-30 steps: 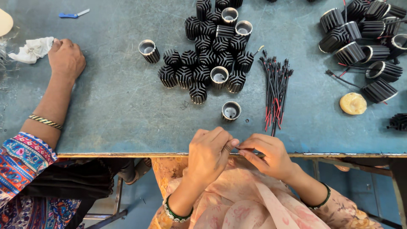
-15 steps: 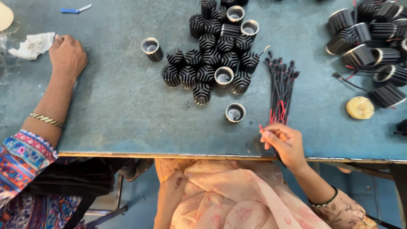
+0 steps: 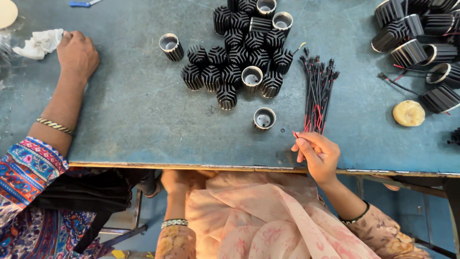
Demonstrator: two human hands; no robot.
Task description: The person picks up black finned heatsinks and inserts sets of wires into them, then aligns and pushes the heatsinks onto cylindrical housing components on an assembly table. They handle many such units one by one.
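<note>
I'm pinching my right hand (image 3: 318, 156) on the red-and-black wire bundle (image 3: 318, 91) at lower right; my left hand's fingers are hiding below the table edge (image 3: 191, 165).

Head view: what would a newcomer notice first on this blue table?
First, the cluster of black finned cylinders at the top centre of the blue table, some showing hollow silver insides. Right of it lies a bundle of black and red wires, with the right hand pinching at its near end. At far left, another person's hand rests beside a crumpled white cloth.
</note>
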